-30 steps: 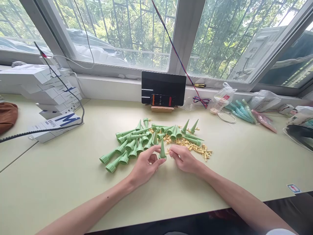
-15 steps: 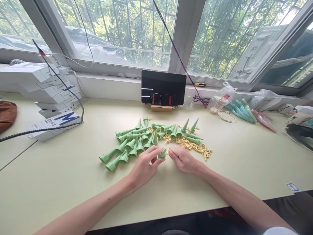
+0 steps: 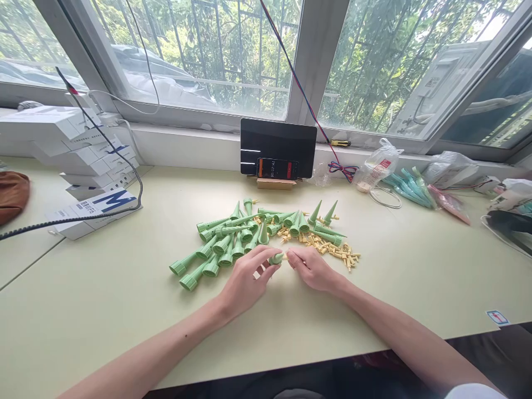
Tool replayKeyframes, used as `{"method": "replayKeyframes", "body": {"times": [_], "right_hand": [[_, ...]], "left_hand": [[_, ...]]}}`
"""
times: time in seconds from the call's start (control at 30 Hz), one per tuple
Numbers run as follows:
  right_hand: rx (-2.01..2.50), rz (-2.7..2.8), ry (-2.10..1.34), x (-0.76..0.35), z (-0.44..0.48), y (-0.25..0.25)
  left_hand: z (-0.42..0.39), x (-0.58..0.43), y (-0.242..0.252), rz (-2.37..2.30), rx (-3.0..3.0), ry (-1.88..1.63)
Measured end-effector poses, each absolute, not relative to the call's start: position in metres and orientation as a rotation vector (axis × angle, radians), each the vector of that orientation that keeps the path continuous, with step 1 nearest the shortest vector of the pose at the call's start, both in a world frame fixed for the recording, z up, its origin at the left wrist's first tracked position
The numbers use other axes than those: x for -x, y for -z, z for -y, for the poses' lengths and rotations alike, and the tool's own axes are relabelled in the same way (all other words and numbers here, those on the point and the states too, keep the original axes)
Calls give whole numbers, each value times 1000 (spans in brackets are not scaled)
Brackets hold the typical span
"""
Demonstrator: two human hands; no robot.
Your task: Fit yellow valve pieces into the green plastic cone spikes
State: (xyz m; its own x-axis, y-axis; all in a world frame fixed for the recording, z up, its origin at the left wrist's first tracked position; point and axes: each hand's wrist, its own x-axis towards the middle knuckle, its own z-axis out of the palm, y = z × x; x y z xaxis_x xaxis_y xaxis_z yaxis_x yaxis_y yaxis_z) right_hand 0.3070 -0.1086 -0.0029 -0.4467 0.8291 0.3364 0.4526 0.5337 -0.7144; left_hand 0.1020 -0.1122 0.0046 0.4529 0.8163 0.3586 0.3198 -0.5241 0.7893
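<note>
Green cone [image 3: 276,258], head view: between both hands, just on the near side of the heaps, tilted rather than upright, partly hidden by fingers. Whether clear of the surface [image 3: 199,346] or resting on it, cannot tell.

Left hand [image 3: 244,275]: narrow grip, thumb and fingertips closed on the cone, probably to steady it against pressure from the other side. Right hand [image 3: 311,270]: grip nearly closed, fingertips pinching a small yellow piece [image 3: 285,257], its end pointed at the cone. Seated or merely touching: too small to tell. Held close together, presumably for fine control.

Beyond left hand: green cones [image 3: 220,246], mostly on their sides, many with open ends facing the near edge, perhaps for easy picking. A few upright on their wide bases, likely the steadiest way to stand them. Beyond right hand: loose yellow pieces [image 3: 331,247], heaped, probably for short reach.

Farther back: phone [image 3: 277,168] on its side, leaning against a dark panel [image 3: 250,136], apparently for support.
</note>
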Motion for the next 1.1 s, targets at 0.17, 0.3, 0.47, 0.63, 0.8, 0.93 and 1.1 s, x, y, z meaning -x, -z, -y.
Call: {"method": "replayKeyframes", "body": {"times": [0.17, 0.3, 0.47, 0.63, 0.8, 0.93, 1.1], "right_hand": [[1102, 1991, -661, -307, 108, 2], [1066, 1994, -620, -307, 108, 0], [1024, 2039, -586, -307, 108, 0], [1033, 2036, -635, -306, 109, 1], [1048, 1990, -791, -305, 111, -2], [1068, 1912, -1011, -305, 112, -3], [1050, 1732, -1324, -305, 113, -3]], "left_hand": [[112, -103, -9, -1029, -1902, -968], [112, -103, -11, -1083, -1753, -916], [114, -103, -10, -1040, -1661, -865], [112, -103, -2, -1000, -1707, -904], [110, -103, 3, -973, -1762, -987], [110, -103, 5, -937, -1792, -1035], [111, -102, 5, -864, -1824, -1089]]}}
